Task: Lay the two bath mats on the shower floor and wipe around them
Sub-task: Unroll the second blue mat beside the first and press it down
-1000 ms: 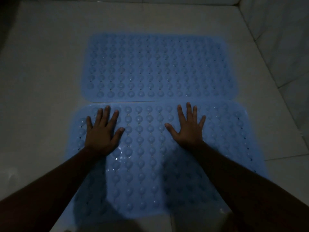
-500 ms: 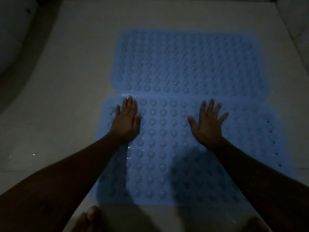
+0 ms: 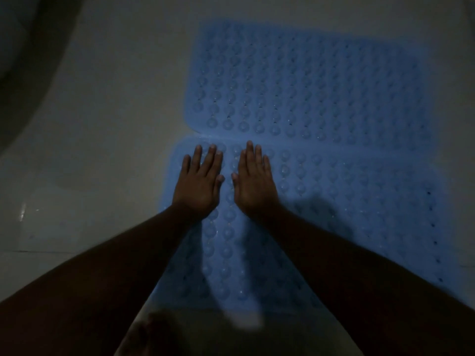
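Two blue bath mats with rows of round bumps lie flat on the pale shower floor, one behind the other, their long edges meeting. The far mat (image 3: 321,83) is bare. On the left end of the near mat (image 3: 359,201), close to the seam, both my hands rest palm down. My left hand (image 3: 200,183) sits near the mat's left edge, fingers straight and slightly spread. My right hand (image 3: 254,181) lies just beside it, fingers together. Neither hand holds anything. My forearms hide part of the near mat.
Pale floor tiles (image 3: 102,150) stretch to the left of the mats, with a wet glint (image 3: 23,211) low left. A dark curved object (image 3: 30,47) fills the top left corner. A foot (image 3: 151,335) shows at the bottom edge.
Both hands have slid left along the near mat and come close together; the right hand's fingers have closed up. The view has shifted left, so the mats sit further right.
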